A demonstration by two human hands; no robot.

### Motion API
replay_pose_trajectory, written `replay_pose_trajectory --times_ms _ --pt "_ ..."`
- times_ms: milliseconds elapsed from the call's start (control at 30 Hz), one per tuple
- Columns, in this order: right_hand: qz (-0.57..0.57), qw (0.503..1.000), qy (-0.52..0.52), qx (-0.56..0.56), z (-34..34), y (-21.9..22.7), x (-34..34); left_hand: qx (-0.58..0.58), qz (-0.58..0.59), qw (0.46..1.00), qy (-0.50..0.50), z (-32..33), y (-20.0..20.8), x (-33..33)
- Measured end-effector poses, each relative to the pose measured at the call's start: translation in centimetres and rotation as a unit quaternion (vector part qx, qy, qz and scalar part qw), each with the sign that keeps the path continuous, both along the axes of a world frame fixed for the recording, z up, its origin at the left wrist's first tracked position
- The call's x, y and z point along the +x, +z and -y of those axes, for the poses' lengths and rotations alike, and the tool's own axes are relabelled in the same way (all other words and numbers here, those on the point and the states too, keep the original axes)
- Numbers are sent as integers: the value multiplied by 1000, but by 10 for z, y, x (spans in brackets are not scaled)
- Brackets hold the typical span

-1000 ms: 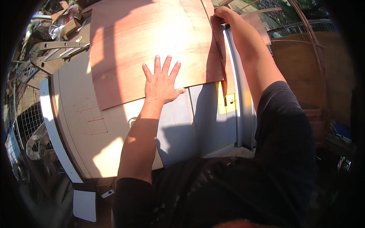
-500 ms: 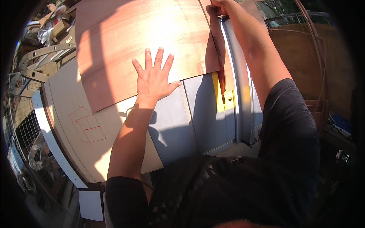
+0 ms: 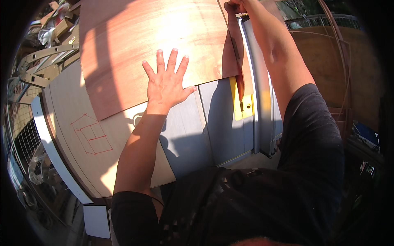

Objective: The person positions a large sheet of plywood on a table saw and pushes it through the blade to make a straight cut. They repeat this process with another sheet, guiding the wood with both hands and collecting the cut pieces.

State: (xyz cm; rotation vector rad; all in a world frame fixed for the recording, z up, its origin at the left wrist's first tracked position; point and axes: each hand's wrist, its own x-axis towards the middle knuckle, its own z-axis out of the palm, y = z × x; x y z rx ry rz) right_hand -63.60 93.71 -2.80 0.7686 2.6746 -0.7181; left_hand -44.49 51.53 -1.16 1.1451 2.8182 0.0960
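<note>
A large reddish-brown plywood sheet (image 3: 135,53) lies on a grey saw table (image 3: 184,131) and a pale wooden board to its left. My left hand (image 3: 166,84) rests on the sheet's near edge, palm down, fingers spread, with the thumb reaching past that edge. A straight dark cut line runs along the sheet's right part, leaving a narrow plywood strip (image 3: 245,80) beside a long metal fence (image 3: 262,110). At the top edge my right hand (image 3: 237,6) is closed above the strip, near the fence's far end; what its fingers hold is hidden.
A yellow insert plate (image 3: 247,107) sits in the table by the fence. Red pen lines mark the pale board (image 3: 69,106), bordered by a curved-looking white edge strip (image 3: 55,153). Hinged metal ladder parts (image 3: 35,78) and scrap stand at left. Brown boards (image 3: 316,61) lean at right.
</note>
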Motion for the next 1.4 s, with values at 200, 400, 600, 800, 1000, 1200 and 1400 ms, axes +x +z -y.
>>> replay_pose_trajectory --times_ms 200,400,600,800,1000,1200,1400 --pt "2 1000 2 6 -2 2 -4 -4 -2 1000 -5 -1 0 -1" --pt "-3 1000 8 11 -3 4 -11 -8 -7 1000 -9 0 -1 -1" --pt "-2 1000 12 23 -11 3 -15 -5 5 1000 -9 0 1 -2" --pt "-1 1000 16 27 -12 2 -17 -3 14 1000 -8 -1 2 -1" --pt "-3 999 26 27 -4 4 -26 -9 26 1000 -1 1 2 -3" --pt "-2 999 20 38 -13 2 -24 0 36 999 -9 -1 1 -3" --pt "-3 999 23 41 -10 4 -32 2 44 999 -10 1 -1 -3"
